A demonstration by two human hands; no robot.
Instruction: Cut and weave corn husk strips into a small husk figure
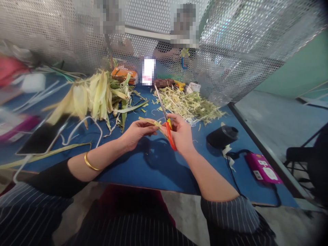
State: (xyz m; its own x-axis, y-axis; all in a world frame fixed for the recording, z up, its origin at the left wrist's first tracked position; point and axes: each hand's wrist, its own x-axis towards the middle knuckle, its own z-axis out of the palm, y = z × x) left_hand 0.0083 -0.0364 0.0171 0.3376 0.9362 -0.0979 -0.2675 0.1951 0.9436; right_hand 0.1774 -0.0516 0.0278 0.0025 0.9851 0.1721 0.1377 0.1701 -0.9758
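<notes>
Centre of frame: right hand closed around the red-and-yellow handles of a pair of scissors, blades pointing up and away toward the top of the frame. Left hand just beside it, fingers pinched on a pale yellow leaf strip that runs across to the scissors at the handle end of the blades. Gold bangle on the left wrist.

Both hands hover over a blue table. Upper left of the hands: heap of whole yellow-green husks. Above centre-right: pile of fine cut shreds. Right of the hands: a black round device, then a pink box with a black cable. Left edge: a dark phone and a white cable. Perforated metal screen across the top.
</notes>
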